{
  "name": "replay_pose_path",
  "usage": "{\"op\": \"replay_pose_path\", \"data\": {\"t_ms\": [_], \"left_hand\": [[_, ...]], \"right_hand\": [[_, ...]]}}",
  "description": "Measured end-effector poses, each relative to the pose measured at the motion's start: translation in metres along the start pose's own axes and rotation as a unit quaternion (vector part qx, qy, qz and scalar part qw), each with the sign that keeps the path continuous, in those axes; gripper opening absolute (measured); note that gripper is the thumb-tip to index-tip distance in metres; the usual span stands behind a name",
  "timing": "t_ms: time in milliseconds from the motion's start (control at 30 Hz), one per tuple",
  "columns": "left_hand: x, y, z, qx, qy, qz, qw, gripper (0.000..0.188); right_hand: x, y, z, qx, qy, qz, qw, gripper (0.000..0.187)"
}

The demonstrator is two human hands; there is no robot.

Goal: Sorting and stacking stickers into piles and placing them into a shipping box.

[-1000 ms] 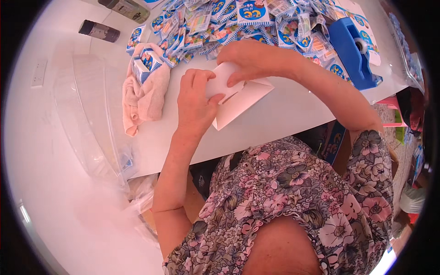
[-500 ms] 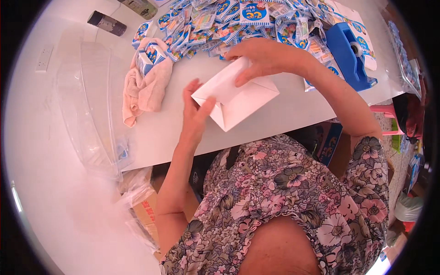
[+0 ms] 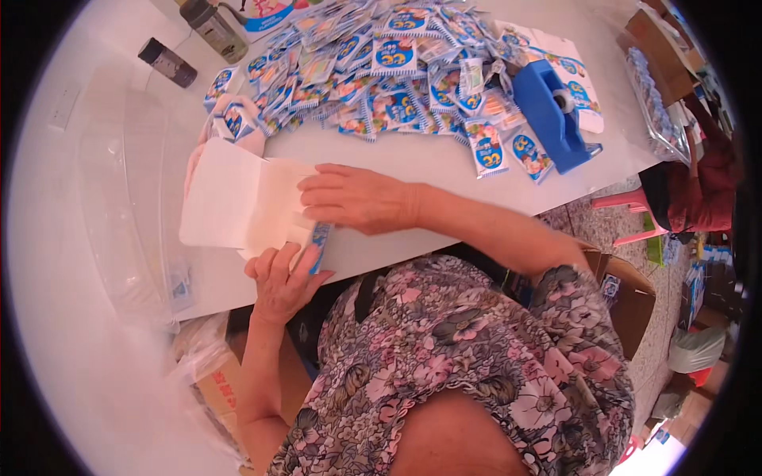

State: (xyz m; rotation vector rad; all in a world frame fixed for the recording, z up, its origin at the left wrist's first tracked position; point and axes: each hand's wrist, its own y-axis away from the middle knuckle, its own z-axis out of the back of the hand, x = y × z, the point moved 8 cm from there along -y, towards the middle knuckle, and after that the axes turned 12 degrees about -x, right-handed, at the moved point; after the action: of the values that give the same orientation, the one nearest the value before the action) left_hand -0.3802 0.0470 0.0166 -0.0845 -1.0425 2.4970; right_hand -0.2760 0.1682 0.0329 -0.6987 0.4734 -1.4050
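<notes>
A small cardboard box [image 3: 274, 205] lies at the table's near edge, its white inside turned up and a wide lid flap [image 3: 221, 194] folded out to the left. A strip of its blue printed outside shows near my hands. My left hand [image 3: 282, 279] grips the near side, fingers bent over the rim. From the right, my right hand [image 3: 361, 200] holds the other end, with its fingertips over the edge at a small white flap; its thumb is hidden. Beyond the box, a large heap of small blue-and-white snack packets [image 3: 393, 103] covers the table.
A blue tape dispenser [image 3: 548, 119] stands right of the heap, beside a flat printed carton [image 3: 583, 83]. Left are a pink cloth [image 3: 255, 136], two bottles [image 3: 168, 63] and a clear plastic container [image 3: 131, 206]. A pink stool [image 3: 623, 202] and a person [image 3: 698, 198] are at right.
The box was a white block with its flaps folded in, held between both hands; now its lid flap stands out and the inside shows. Both hands moved left and nearer to me.
</notes>
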Motion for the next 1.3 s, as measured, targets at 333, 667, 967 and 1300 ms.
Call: {"op": "replay_pose_path", "data": {"t_ms": [333,667,967,1300], "left_hand": [[0.015,-0.012,0.013,-0.007,-0.083,0.111,0.990,0.062],[-0.071,-0.073,-0.131,0.092,0.292,0.102,0.947,0.060],[-0.095,-0.066,-0.119,0.064,0.211,-0.103,0.970,0.042],[-0.092,-0.072,-0.123,0.091,0.225,-0.059,0.968,0.046]], "right_hand": [[-0.046,0.201,0.073,-0.008,0.345,-0.536,0.771,0.071],[-0.023,0.193,0.120,-0.096,0.248,-0.458,0.848,0.048],[-0.029,0.186,0.091,0.039,0.316,-0.306,0.897,0.039],[-0.031,0.171,0.087,-0.040,0.245,-0.352,0.903,0.014]]}}
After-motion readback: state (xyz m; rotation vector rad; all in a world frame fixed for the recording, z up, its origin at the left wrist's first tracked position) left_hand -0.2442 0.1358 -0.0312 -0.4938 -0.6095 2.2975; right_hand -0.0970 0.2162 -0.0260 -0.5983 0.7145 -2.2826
